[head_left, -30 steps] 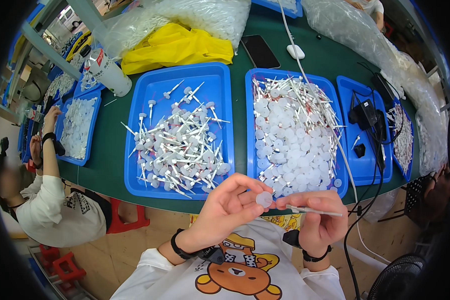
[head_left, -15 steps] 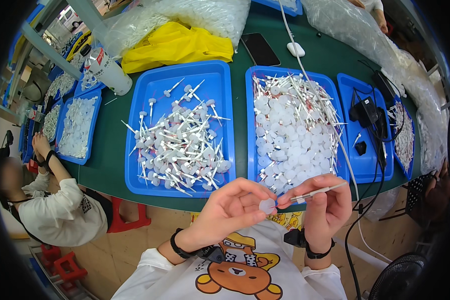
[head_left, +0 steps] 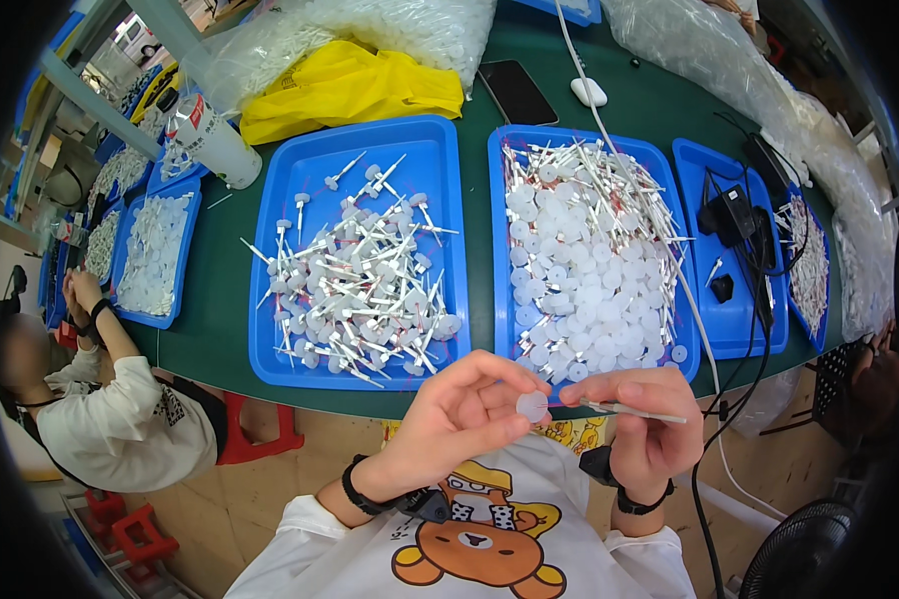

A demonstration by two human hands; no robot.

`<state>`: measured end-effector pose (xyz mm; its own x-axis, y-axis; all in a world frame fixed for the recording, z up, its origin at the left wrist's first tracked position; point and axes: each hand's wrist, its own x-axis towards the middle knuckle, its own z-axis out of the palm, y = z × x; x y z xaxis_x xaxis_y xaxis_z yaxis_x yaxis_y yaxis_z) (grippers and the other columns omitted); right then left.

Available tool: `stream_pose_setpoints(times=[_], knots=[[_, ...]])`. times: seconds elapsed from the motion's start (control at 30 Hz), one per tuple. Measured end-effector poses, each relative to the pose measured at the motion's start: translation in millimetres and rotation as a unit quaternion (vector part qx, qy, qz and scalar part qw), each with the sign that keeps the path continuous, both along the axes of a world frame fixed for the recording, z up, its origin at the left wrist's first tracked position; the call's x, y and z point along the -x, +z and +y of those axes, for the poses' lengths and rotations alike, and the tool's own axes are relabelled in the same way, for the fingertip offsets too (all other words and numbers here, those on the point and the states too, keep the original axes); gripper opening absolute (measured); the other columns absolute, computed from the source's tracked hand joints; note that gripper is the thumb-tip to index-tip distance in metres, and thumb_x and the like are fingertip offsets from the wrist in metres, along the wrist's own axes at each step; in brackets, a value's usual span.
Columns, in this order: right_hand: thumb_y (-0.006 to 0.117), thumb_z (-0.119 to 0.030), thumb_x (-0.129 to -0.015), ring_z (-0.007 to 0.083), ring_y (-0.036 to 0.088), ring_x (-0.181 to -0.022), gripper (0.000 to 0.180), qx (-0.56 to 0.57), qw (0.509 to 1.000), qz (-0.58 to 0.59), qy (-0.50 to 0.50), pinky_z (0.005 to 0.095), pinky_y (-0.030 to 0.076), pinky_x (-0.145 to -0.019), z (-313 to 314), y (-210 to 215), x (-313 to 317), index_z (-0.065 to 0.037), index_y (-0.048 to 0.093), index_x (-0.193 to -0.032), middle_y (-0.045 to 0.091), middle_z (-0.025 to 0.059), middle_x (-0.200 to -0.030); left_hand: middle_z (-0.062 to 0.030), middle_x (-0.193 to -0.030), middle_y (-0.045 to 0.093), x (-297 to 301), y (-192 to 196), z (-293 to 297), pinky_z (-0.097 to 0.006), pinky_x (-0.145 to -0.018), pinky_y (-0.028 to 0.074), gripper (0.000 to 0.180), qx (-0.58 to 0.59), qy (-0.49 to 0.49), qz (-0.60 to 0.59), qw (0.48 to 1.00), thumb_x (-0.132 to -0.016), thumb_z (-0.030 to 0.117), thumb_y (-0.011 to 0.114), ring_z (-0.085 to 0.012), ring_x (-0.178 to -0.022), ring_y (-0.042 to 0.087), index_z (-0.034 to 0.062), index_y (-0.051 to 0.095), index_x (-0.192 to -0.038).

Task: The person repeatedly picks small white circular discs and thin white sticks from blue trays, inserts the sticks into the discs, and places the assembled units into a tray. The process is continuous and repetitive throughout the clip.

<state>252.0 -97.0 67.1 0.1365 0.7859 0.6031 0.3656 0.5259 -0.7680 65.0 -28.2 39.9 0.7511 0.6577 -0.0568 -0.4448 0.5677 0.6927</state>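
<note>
My left hand [head_left: 474,407] pinches a small translucent white disc [head_left: 531,406] between thumb and fingertips. To its right, my right hand [head_left: 637,424] is closed round a thin whitish stick [head_left: 637,411] that lies across the fingers, its far end tipped slightly down to the right. A fine reddish thread or wire spans the short gap from the disc to my right fingertips. Both hands are over the table's near edge. Just beyond them, one blue tray [head_left: 360,135] carries a heap of assembled white sticks with discs, and another blue tray [head_left: 496,329] carries many discs with sticks and red wires.
A blue tray at right holds a black power adapter [head_left: 731,217] and cables. A white cable [head_left: 609,150] crosses the second tray. Behind are a yellow bag [head_left: 350,95], a phone [head_left: 517,93], a white case [head_left: 588,92] and a bottle [head_left: 210,145]. A person [head_left: 120,409] sits at left.
My right hand has turned: the stick, which slanted up to the right, now slopes slightly down to the right. My right fingertips are a little farther from the disc. The left hand keeps its pinch.
</note>
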Motion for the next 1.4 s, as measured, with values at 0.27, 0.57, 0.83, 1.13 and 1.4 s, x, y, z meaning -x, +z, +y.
stream_pose_setpoints(times=[0.27, 0.57, 0.83, 1.13, 1.4], knots=[[0.063, 0.005, -0.090, 0.0292, 0.072, -0.086, 0.025, 0.017, 1.000, -0.024, 0.004, 0.0326, 0.058, -0.070, -2.6, -2.8, -4.2, 0.003, 0.060, -0.114, 0.071, 0.0195, -0.096, -0.0128, -0.125, 0.057, 4.1, -8.4, 2.6, -0.035, -0.100, 0.050, 0.028, 0.009, -0.031, -0.079, 0.996, -0.093, -0.007, 0.059, -0.0192, -0.116, 0.059, -0.0005, 0.050, -0.119], [0.074, 0.007, -0.077, 0.0298, 0.071, -0.089, 0.026, 0.048, 0.999, -0.023, 0.008, 0.0323, 0.056, -0.074, 4.0, 0.9, 1.3, 0.004, 0.067, -0.102, 0.072, 0.0165, -0.097, -0.0107, -0.122, 0.059, -2.2, -10.9, -1.2, -0.034, -0.098, 0.051, 0.031, -0.047, -0.001, -0.013, 0.999, -0.091, -0.007, 0.064, -0.0172, -0.114, 0.060, -0.0017, 0.051, -0.119], [0.075, 0.008, -0.076, 0.0267, 0.068, -0.082, 0.021, 0.089, 0.993, 0.074, -0.029, 0.0332, 0.053, -0.070, 0.5, -10.2, 11.5, 0.005, 0.068, -0.095, 0.070, 0.0148, -0.092, -0.0103, -0.117, 0.062, -5.1, -12.5, -0.8, -0.033, -0.094, 0.054, 0.031, -0.053, 0.030, 0.000, 0.998, -0.090, -0.007, 0.065, -0.0168, -0.110, 0.062, -0.0025, 0.055, -0.120], [0.077, 0.009, -0.072, 0.0262, 0.068, -0.077, 0.023, 0.040, 0.999, -0.012, 0.006, 0.0330, 0.053, -0.066, 2.8, -4.8, 5.0, 0.003, 0.069, -0.093, 0.069, 0.0132, -0.089, -0.0122, -0.100, 0.069, -1.5, -12.3, 1.5, -0.030, -0.082, 0.057, 0.024, 0.040, -0.027, 0.007, 0.999, -0.093, 0.003, 0.066, -0.0182, -0.091, 0.069, -0.0057, 0.062, -0.116], [0.077, 0.007, -0.074, 0.0246, 0.066, -0.073, 0.020, 0.020, 0.998, 0.024, -0.058, 0.0318, 0.051, -0.065, -4.5, -19.6, 21.1, 0.002, 0.069, -0.093, 0.069, 0.0116, -0.087, -0.0172, -0.107, 0.067, -9.7, -18.3, -15.2, -0.031, -0.084, 0.059, 0.026, -0.023, 0.082, -0.003, 0.996, -0.086, -0.009, 0.069, -0.0212, -0.092, 0.070, -0.0063, 0.064, -0.112]])
